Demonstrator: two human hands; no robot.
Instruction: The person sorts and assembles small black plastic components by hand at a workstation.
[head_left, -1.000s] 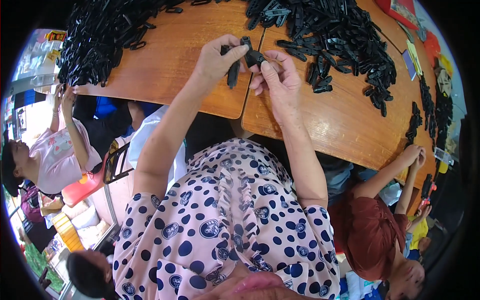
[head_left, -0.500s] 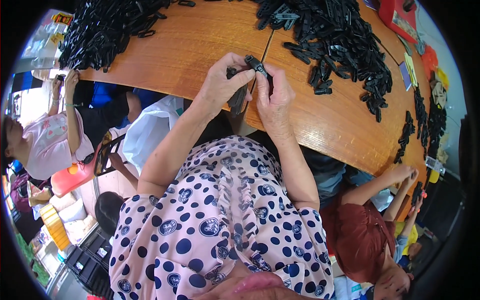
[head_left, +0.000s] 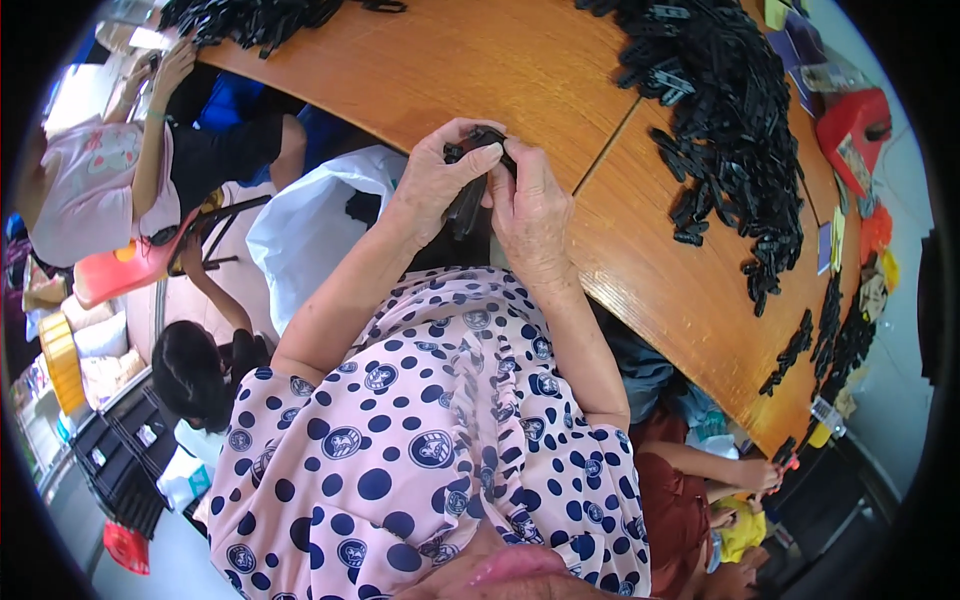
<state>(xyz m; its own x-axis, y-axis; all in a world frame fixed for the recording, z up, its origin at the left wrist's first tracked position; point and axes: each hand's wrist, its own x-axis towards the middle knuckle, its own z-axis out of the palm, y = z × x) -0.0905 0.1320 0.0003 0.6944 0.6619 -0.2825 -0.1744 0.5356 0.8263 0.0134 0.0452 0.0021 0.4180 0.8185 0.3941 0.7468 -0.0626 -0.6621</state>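
Observation:
My left hand (head_left: 440,180) and my right hand (head_left: 532,200) meet just off the table's near edge, thumbs close together. Pinched between the fingers of both is a small black plastic piece (head_left: 487,136), resembling a clip. Several longer black plastic pieces (head_left: 465,212) hang below my left palm, gripped by its curled fingers. My right fingers are closed at the right end of the small piece, and their tips are partly hidden. The exact shape of the pieces is hard to make out.
A large heap of black plastic pieces (head_left: 730,130) covers the table's (head_left: 480,75) right part; another heap (head_left: 260,22) lies far left. A white bag (head_left: 310,240) hangs open beside my left arm. Co-workers sit left (head_left: 100,190) and right (head_left: 670,500). A red container (head_left: 853,140) stands far right.
The view has turned, so the table and heaps sit further right. Both hands have drawn back off the table edge, and the small piece has tilted, now more covered by the fingers.

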